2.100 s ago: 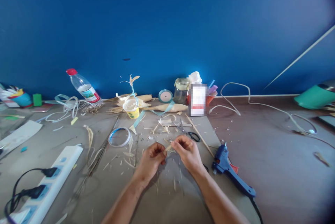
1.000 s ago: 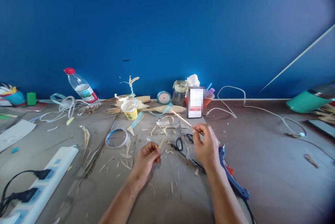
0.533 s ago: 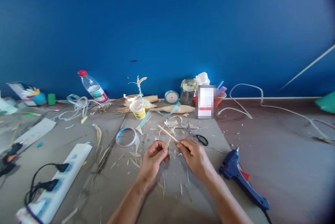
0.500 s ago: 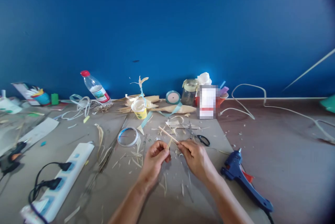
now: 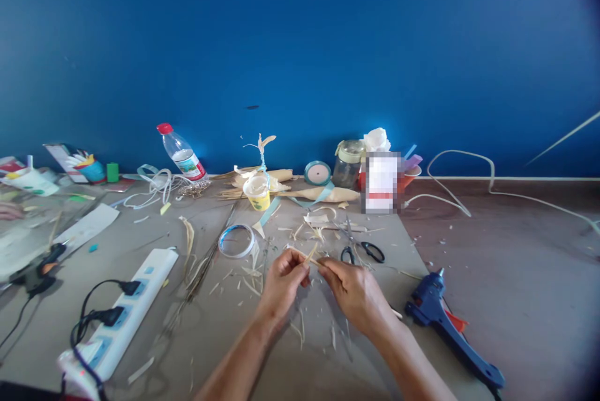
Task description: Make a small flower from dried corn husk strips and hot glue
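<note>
Pinching a pale strip [image 5: 310, 255] between thumb and forefinger of the left hand [image 5: 284, 277], just below the center of the frame, with its narrow tip pointing up. Gripping a thin pale stick [image 5: 315, 261] in the fingertips of the right hand [image 5: 352, 290], with its far part reaching across toward the left fingers. Keeping both hands closed and near each other, above a gray surface [image 5: 328, 370] littered with pale scraps [image 5: 315, 233]. Just beyond the right hand, showing dark-handled scissors [image 5: 374, 252]; left of center, a roll of tape [image 5: 222, 242] lying flat. Higher in the middle, standing upright, a yellow cup [image 5: 259, 202] with a stem wrapped in light blue [image 5: 263, 160] rising from it, beside pale husks [image 5: 335, 194]. Near the foot of the blue wall [image 5: 300, 45], lined up toward the right, a round ribbon spool [image 5: 317, 173], a glass jar [image 5: 347, 171] and a partly pixelated white panel [image 5: 380, 183]. At lower right, lying near the right forearm, a blue glue gun [image 5: 445, 318]. At lower left, slanting, a white power strip [image 5: 146, 288] with black plugs [image 5: 112, 316] pushed in. At upper left of center, leaning, a red-capped bottle [image 5: 185, 160]. Near the left edge, resting on the surface, a black tool [image 5: 40, 271], with another person's hand [image 5: 9, 210] above it, partly cut off and blurred.
</note>
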A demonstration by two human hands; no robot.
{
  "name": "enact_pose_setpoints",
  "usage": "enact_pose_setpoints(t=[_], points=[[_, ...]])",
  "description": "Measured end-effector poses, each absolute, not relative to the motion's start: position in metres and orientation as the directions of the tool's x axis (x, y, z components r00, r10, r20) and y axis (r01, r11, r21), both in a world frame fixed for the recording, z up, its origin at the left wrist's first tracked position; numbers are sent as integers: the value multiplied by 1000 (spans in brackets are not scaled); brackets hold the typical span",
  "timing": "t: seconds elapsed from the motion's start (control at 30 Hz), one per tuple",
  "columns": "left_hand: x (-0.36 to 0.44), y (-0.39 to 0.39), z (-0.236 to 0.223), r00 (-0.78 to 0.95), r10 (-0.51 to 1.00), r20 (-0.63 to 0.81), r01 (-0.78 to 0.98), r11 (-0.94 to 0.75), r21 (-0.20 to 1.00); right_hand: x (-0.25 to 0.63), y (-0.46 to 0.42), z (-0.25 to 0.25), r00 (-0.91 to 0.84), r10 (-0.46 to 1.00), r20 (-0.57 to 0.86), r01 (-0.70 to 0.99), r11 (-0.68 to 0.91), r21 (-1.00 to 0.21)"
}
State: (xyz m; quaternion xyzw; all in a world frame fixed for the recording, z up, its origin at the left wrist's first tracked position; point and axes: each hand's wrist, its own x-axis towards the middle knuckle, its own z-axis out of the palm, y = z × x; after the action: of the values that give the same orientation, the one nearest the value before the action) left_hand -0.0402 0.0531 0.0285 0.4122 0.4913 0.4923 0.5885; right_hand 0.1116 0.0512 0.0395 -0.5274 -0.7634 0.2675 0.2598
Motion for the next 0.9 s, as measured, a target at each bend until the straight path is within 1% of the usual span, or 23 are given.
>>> enact_pose_setpoints(t=[0.07, 0.2, 0.27, 0.37, 0.43, 0.53, 0.63, 0.73, 0.9], points=[[-39, 54, 29, 33, 983, -181, -151, 184, 971, 111, 50, 39, -318, 940, 120, 648, 308, -697], [-39, 54, 25, 37, 981, -189, -107, 191, 976, 108, 50, 35, -350, 910, 222, 550, 392, -738], [-38, 54, 22, 31, 983, -181, -92, 183, 979, 108, 50, 36, -354, 903, 244, 527, 408, -746], [-37, 53, 18, 44, 983, -180, -102, 184, 978, 107, 50, 39, -334, 920, 206, 555, 368, -746], [-35, 53, 17, 73, 980, -185, -105, 192, 976, 107, 50, 40, -289, 942, 172, 597, 318, -737], [-32, 52, 17, 88, 979, -184, -65, 190, 980, 106, 51, 37, -193, 970, 149, 671, 242, -701], [-30, 50, 18, 95, 978, -184, -24, 187, 982, 106, 52, 35, -134, 984, 120, 718, 180, -673], [-29, 48, 20, 104, 980, -172, 16, 171, 985, 108, 52, 36, -106, 992, 62, 706, 119, -698], [-30, 45, 24, 151, 985, -81, 39, 76, 996, 115, 53, 43, -106, 994, -18, 640, 54, -766]])
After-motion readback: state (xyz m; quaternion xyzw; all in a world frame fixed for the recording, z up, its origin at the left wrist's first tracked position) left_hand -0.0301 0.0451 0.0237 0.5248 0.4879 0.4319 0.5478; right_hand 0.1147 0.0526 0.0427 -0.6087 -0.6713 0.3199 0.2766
